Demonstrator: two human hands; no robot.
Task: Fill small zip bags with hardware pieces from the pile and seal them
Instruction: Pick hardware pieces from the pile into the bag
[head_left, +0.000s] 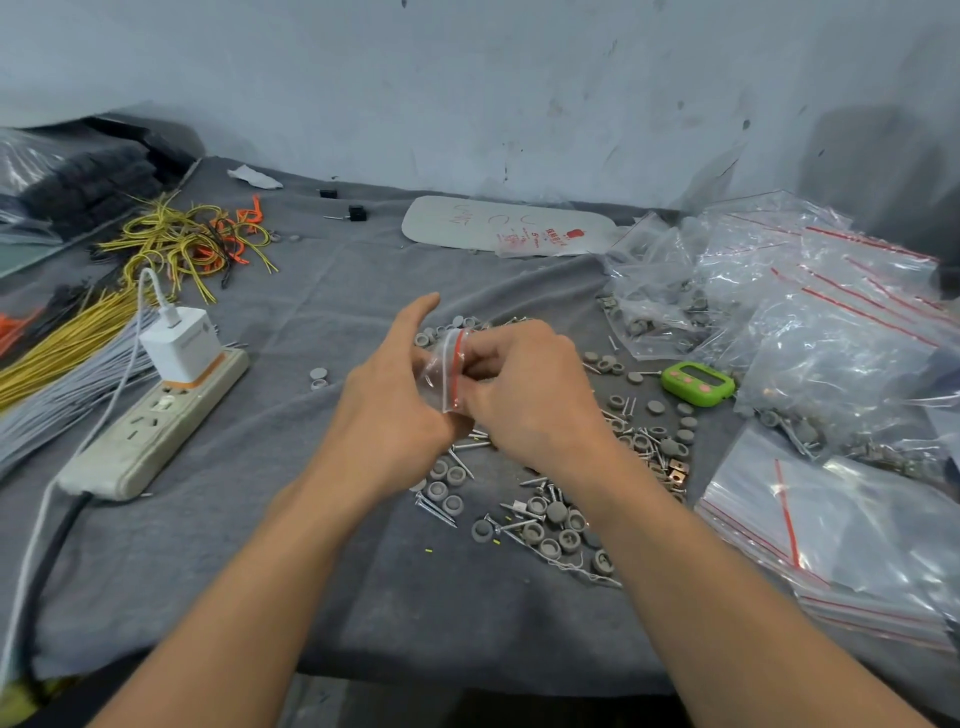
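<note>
Surface: a grey cloth (291, 545) covers the work table, which stands against a scuffed pale wall.
Near right: a stack of empty zip bags (852, 535) with red seal strips lies flat by the right forearm, likely kept there for quick picking.
Pile: grey round caps, nails and small copper-coloured clips make up the hardware pile (550, 514), spread directly under the hands so pieces are close to grab.
Left hand (395, 395): fingers pinch the small zip bag (445, 371) along its left side, index finger stretched forward, seemingly steadying it.
Right hand (524, 387): fingers curled and pinching the bag's red-striped mouth edge; whether it is opening or sealing, I cannot tell.
Bag: clear, crumpled, held upright above the pile, between both hands; its contents are hidden.
Mid left: a power strip (156, 431) with a white charger (179, 345) plugged in.
Mid right: a green timer (698, 383).
Far right: a heap of filled bags (779, 296).
Far left: yellow and orange wires (192, 239).
</note>
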